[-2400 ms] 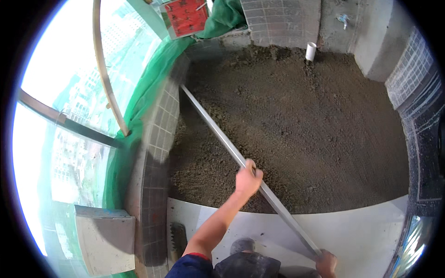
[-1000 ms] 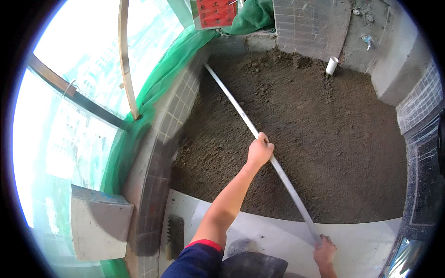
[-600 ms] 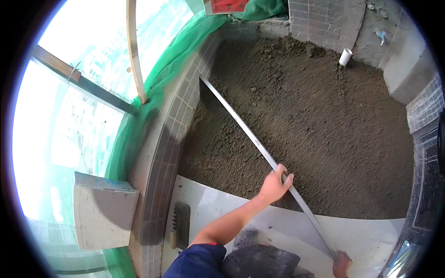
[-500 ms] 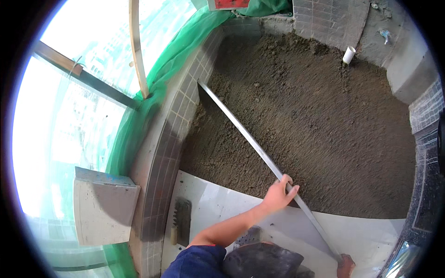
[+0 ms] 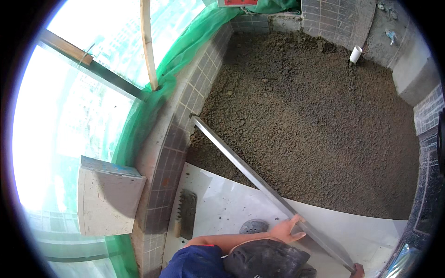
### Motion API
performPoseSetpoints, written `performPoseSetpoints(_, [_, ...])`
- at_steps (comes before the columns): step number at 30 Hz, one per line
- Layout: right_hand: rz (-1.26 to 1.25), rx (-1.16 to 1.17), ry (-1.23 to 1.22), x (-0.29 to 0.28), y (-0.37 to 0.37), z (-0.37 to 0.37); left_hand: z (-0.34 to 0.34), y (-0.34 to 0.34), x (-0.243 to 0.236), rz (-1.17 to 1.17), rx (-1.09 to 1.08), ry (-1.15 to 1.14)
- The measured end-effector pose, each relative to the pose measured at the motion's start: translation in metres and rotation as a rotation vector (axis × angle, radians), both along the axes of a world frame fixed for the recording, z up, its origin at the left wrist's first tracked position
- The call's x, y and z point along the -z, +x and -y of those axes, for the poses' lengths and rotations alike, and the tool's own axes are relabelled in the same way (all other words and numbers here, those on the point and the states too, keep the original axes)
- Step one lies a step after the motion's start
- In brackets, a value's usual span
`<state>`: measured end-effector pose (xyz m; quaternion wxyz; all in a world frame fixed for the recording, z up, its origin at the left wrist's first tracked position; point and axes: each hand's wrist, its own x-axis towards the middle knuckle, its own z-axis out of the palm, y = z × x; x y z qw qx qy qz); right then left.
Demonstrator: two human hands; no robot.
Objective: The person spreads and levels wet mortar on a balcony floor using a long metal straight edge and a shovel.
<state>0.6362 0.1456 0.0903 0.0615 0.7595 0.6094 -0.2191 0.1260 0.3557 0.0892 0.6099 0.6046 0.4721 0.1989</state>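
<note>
A long silver metal straightedge (image 5: 241, 163) slants from the tiled wall at the left down to the lower right. Its far end touches the wall tiles beside the mortar, and its near part passes over the white slab. My left hand (image 5: 288, 230) grips the bar along its lower half, thumb and fingers around its edges. Only part of my right hand (image 5: 358, 271) shows, at the bar's near end, closed on it. Beyond the bar spreads a bed of grey-brown, crumbly mortar (image 5: 306, 125), rough with small lumps.
A notched trowel (image 5: 187, 213) lies on the white slab (image 5: 211, 192) at the left. A grey perforated shoe (image 5: 253, 226) shows near my arm. A white pipe (image 5: 355, 54) rises from the mortar's far right. Green netting (image 5: 169, 76) and a pale box-shaped panel (image 5: 109, 199) stand left.
The straightedge has been drawn toward me, its far end sliding nearer along the tiled wall. My left hand has moved back over the white slab, and my right hand lower right.
</note>
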Motion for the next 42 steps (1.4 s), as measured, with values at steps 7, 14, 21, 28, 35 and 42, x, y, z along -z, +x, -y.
performPoseSetpoints(7, [-0.056,0.034,0.138,0.01,0.02,0.022,0.022,0.002,0.011,0.088,0.2,-0.107])
performPoseSetpoints(14, [0.025,-0.142,0.253,0.007,0.038,0.022,0.028,-0.009,0.019,0.27,0.443,-0.281])
performPoseSetpoints(21, [0.098,-0.124,0.048,0.012,0.059,0.005,0.017,-0.01,0.003,0.056,0.415,-0.352])
performPoseSetpoints(28, [-0.091,0.018,-0.139,0.02,0.027,0.005,-0.016,-0.006,0.017,-0.15,0.009,-0.177])
performPoseSetpoints(35, [-0.098,0.132,-0.132,0.036,-0.036,0.026,-0.064,-0.022,0.017,-0.325,-0.138,0.142])
performPoseSetpoints(42, [-0.097,0.314,-0.122,-0.006,-0.169,-0.036,-0.183,-0.023,0.02,-0.395,-0.222,0.475])
